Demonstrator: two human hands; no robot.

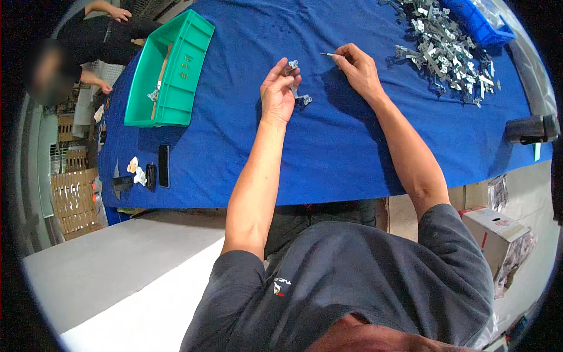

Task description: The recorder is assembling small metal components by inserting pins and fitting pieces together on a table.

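My left hand is closed around a small silvery metal bracket, with one end showing between the fingertips and the other sticking out to the right. To its right, my right hand pinches a thin, pale metal rod between thumb and fingers. The rod's tip points left toward the bracket, with a gap between them. Its exact kind is too small to tell. Both hands are above the blue cloth on the table.
Many similar metal brackets lie heaped at far right beside a blue bin. A green crate stands at left, near a black phone. A dark cylindrical bottle lies at the right edge. Another person is at far left.
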